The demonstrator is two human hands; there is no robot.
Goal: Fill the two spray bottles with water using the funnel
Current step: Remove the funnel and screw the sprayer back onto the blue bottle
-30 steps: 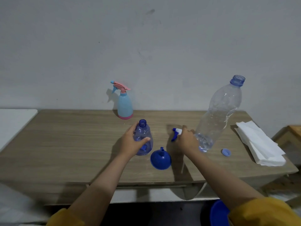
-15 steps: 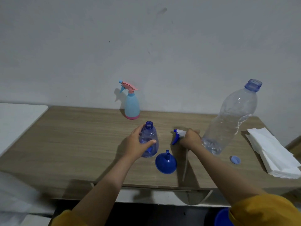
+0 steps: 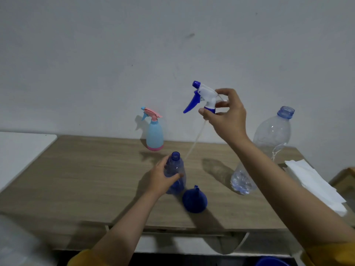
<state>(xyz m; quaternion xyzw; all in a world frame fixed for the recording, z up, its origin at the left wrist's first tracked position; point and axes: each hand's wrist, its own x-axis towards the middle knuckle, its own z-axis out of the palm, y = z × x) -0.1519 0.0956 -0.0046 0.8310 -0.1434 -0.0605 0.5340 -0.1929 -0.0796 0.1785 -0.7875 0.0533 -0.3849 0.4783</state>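
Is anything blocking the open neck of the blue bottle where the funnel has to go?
Nothing visible: the translucent blue spray bottle has an uncapped neck. The blue plastic funnel sits beside it, untouched.

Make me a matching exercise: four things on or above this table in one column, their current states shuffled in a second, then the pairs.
1. blue spray bottle
2. trigger sprayer head
3. funnel
4. pink and light blue spray bottle

A. upside down on the table
B. raised in the right hand
C. capped, near the wall
D. open-necked, held by the left hand

Pairs: 1-D, 2-B, 3-A, 4-C
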